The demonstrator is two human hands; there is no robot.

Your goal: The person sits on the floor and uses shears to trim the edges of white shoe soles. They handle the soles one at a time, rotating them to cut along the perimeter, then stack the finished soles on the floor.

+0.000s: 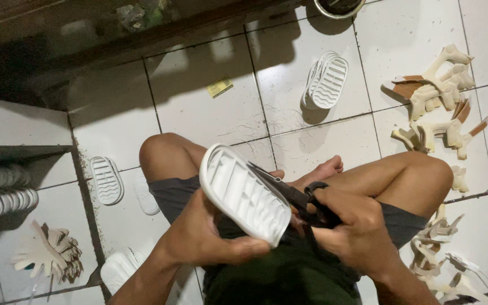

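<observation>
My left hand [210,237] holds a white ridged shoe sole [243,193] from below, its tread side turned up toward me. In my right hand [354,226] are black-handled scissors [297,197], fingers through the loops. The blades run along the sole's right edge and touch it. I sit cross-legged on a white tiled floor, and both hands hover over my lap.
A pair of stacked white soles [326,81] lies on the tiles ahead. Piles of beige cut-off scraps [433,90] sit at the right, more scraps [49,253] at the lower left. A single sole [106,179] lies left of my knee. Stacked soles [1,192] fill the left edge.
</observation>
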